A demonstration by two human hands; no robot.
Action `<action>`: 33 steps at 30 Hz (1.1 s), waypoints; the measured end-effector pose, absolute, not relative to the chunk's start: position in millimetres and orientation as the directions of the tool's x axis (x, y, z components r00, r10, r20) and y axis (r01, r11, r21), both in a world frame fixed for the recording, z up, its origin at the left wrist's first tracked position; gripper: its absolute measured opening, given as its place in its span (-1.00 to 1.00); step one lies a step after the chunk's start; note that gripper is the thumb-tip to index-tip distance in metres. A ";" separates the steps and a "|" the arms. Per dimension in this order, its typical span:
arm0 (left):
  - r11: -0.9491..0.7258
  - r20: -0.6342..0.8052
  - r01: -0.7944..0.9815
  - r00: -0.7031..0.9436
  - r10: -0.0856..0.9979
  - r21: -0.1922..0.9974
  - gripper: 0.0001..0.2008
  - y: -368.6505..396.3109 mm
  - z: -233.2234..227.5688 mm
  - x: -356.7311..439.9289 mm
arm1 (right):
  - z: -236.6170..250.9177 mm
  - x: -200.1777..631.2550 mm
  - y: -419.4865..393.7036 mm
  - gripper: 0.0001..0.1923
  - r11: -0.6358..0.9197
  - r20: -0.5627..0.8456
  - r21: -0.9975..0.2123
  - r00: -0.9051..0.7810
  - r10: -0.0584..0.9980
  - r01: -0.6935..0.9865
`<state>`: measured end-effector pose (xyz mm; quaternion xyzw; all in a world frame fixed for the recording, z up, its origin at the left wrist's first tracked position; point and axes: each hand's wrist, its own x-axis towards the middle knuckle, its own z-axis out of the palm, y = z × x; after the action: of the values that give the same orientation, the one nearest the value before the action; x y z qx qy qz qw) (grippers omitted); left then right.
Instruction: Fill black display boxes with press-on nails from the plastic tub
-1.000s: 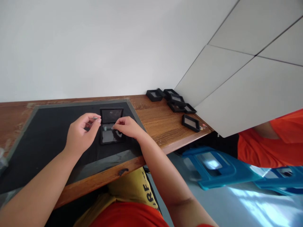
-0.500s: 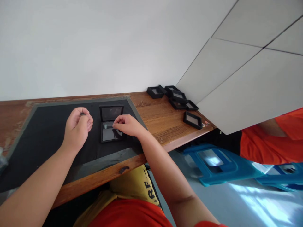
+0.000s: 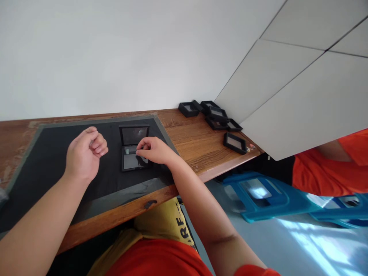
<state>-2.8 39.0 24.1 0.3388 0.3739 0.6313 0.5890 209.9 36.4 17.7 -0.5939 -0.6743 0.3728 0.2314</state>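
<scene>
A black flat case point(image 3: 130, 164) lies with its lid up on the black mat point(image 3: 51, 153). Its raised lid point(image 3: 134, 135) has a dark panel, and a small pale piece point(image 3: 127, 151) sits in the narrow slot below the hinge. My right hand point(image 3: 155, 149) reaches over the case's right side, thumb and forefinger pinched near the slot; whatever they hold is too small to tell. To the left of the case, my left hand point(image 3: 85, 155) is raised above the mat with fingers curled in. Its grip hides what, if anything, is inside.
Several black frame-like boxes point(image 3: 217, 114) are grouped at the table's back right, and another black box point(image 3: 235, 143) lies nearer the right edge. A white wall runs behind the wooden table point(image 3: 189, 142). Blue plastic stools point(image 3: 264, 195) and a person in an orange shirt point(image 3: 324, 172) are on the right.
My left hand has moved left, away from the case, and turned, its fingers still curled. My right hand stays pinched over the case.
</scene>
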 end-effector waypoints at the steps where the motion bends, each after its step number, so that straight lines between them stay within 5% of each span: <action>1: -0.020 -0.015 -0.492 -0.068 0.998 0.870 -0.78 39.4 23.8 -3.5 | 18.1 210.0 36.0 -0.95 0.023 -0.129 -0.771 -0.192 0.973 0.637; 13: 0.010 -0.051 -0.496 -0.068 0.996 0.868 -0.60 40.3 23.5 -6.2 | 22.7 205.9 30.0 -0.87 0.063 -0.107 -0.673 -0.181 0.978 0.737; 25: 0.095 -0.165 -0.495 -0.099 0.981 0.864 -0.84 43.8 25.5 -4.6 | 13.0 207.1 34.9 -0.84 0.208 0.151 -0.795 -0.146 0.978 0.570; 33: 0.091 -0.161 -0.487 -0.104 0.981 0.869 -0.96 44.0 25.7 -4.1 | 12.2 204.8 32.1 -0.87 0.319 0.222 -0.695 -0.229 0.948 0.645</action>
<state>-4.1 44.0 25.7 0.2899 0.4263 0.6085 0.6033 204.8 32.1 12.2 -0.5331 -0.7469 0.2377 0.3185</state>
